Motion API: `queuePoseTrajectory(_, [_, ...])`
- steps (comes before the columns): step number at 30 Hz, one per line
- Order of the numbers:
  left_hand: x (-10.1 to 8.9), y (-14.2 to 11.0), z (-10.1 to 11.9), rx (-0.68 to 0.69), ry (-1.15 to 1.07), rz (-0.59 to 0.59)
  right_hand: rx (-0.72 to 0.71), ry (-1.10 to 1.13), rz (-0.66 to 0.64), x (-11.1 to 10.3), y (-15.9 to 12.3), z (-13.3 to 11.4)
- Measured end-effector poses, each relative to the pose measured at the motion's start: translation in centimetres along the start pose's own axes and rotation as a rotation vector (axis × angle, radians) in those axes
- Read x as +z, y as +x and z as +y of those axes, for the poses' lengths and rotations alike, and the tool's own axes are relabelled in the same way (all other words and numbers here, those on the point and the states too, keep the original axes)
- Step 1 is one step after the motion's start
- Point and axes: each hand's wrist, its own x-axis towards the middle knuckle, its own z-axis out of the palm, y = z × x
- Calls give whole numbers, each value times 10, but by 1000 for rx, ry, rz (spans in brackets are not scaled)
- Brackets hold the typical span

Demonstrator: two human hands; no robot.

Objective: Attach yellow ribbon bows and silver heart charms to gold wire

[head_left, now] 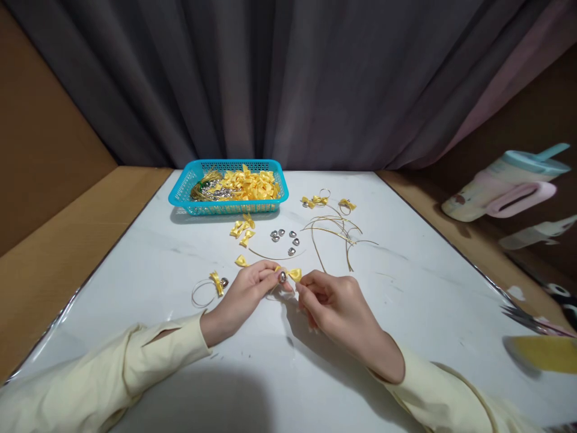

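Observation:
Between my hands is a yellow ribbon bow (295, 275) with a silver bell (282, 276) at its middle. My left hand (252, 285) pinches the bow and bell from the left, with a thin cord loop (271, 293) partly hidden beneath. The fingers of my right hand (331, 300) close on the bow's right end. A joined bow (217, 283) with a bell (224, 282) and a wire loop (201, 294) lies left of my left hand. Just beyond the left hand is a loose yellow bow (241, 260).
A blue basket (228, 210) holds many yellow bows and gold cords. Several bells (292, 251), loose bows (247, 238) and gold cords (333, 231) lie ahead, with finished bow loops (347, 205) behind. On the right are a tumbler (500, 180), scissors (525, 319) and a yellow object (545, 353).

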Motion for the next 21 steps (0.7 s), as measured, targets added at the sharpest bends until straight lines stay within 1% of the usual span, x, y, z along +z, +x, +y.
queuePoseTrajectory(13, [2,1,0,23,63,40,-157,-178,71,12,-1,9])
queuePoseTrajectory(18, [3,-2,-3,94,219,60,-245,-259,135,19,-2,10])
queuePoseTrajectory(21, [3,-5,-3,139,340,95,-328,-311,143,23,-3,14])
